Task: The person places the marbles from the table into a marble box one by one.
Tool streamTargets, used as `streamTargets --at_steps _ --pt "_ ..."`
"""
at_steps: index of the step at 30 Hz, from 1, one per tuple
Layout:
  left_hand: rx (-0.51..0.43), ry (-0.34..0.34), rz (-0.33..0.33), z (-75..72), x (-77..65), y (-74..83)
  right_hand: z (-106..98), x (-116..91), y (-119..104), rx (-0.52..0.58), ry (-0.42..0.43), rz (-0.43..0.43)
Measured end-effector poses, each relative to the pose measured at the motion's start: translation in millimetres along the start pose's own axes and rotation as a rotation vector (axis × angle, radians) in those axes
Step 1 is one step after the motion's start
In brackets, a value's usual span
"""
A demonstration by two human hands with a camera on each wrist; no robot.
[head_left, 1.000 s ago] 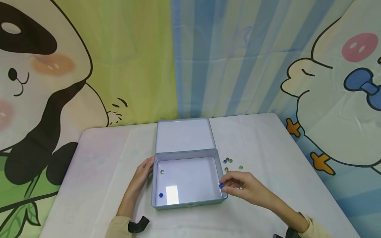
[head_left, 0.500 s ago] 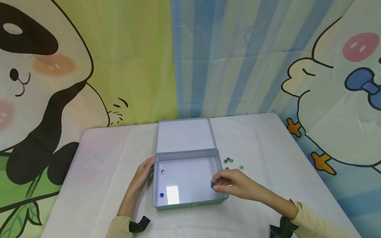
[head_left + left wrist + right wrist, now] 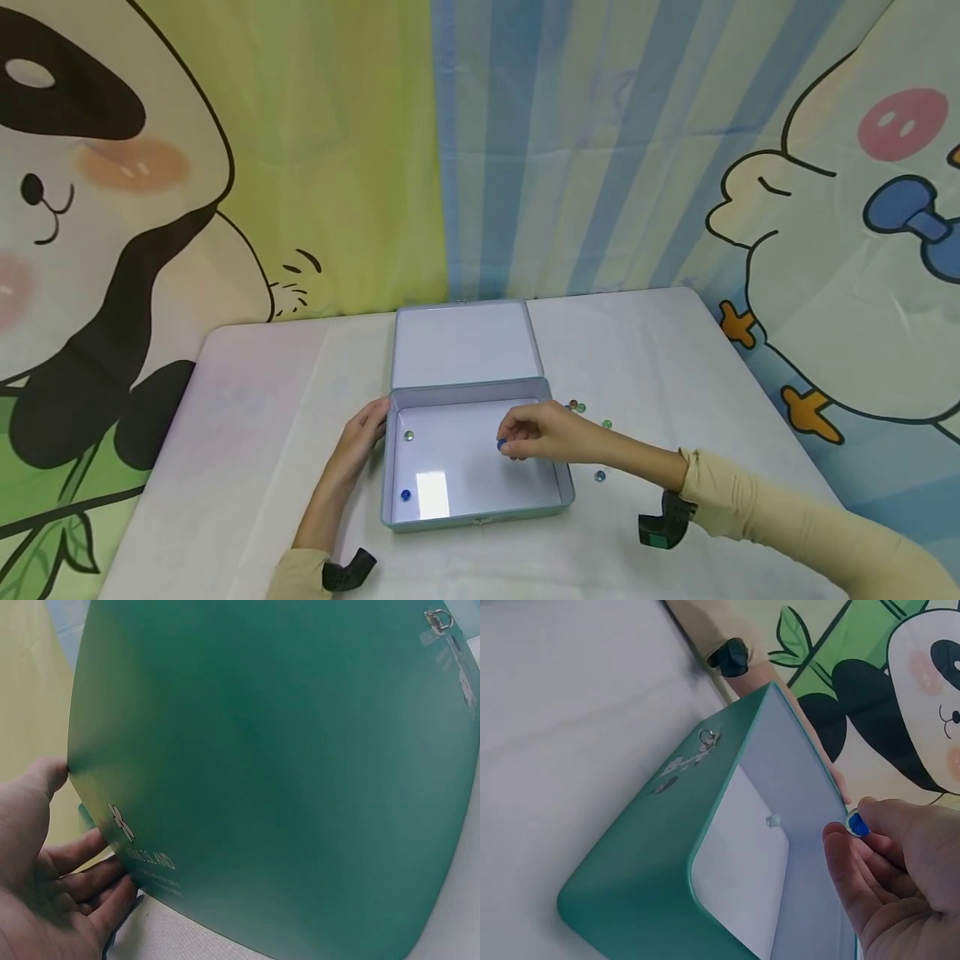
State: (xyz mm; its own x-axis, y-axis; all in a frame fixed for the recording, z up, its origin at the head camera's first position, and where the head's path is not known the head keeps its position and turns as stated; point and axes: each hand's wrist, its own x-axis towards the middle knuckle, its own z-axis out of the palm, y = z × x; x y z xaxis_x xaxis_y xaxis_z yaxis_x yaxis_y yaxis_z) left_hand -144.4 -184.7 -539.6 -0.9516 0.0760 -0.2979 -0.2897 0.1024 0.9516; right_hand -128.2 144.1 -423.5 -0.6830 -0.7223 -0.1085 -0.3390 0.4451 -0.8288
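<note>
A green tin box [image 3: 480, 527] with a pale inside stands on the table, its lid [image 3: 467, 343] hinged back behind it. Inside lie a blue marble [image 3: 406, 495] near the front left and a clear greenish marble [image 3: 408, 435] farther back. My right hand [image 3: 543, 433] is over the box's right half, pinching another blue marble [image 3: 857, 823] between thumb and fingertips. At the back left corner, my left hand [image 3: 365, 433] holds the box's side. Its thumb and curled fingers [image 3: 112, 904] meet the edges of the green wall in the left wrist view.
Right of the box, a brown marble [image 3: 573, 404] and green marbles [image 3: 582, 408] lie close together, partly behind my right hand. A bluish marble [image 3: 599, 476] sits nearer the front. Cartoon-printed curtains [image 3: 360, 167] rise behind the white table [image 3: 675, 358].
My right hand has carried the blue marble leftward, from the box's right rim to over its inside. The bluish marble at the right has come into sight. The left hand stays put.
</note>
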Motion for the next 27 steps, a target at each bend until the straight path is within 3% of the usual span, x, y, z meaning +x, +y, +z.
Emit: streamTargets --at_steps 9,19,23,27 --pt "-0.002 0.003 -0.004 -3.2 -1.5 1.1 14 35 6 -0.043 -0.073 -0.006" --pt "0.000 0.013 -0.017 -1.1 -1.1 0.0 31 96 5 -0.333 -0.194 -0.065" --pt "-0.004 0.004 -0.005 -1.4 -0.6 -0.3 36 123 10 -0.439 -0.187 -0.103" --pt "-0.019 -0.015 -0.002 -1.5 0.1 0.3 44 142 17 -0.472 -0.182 -0.077"
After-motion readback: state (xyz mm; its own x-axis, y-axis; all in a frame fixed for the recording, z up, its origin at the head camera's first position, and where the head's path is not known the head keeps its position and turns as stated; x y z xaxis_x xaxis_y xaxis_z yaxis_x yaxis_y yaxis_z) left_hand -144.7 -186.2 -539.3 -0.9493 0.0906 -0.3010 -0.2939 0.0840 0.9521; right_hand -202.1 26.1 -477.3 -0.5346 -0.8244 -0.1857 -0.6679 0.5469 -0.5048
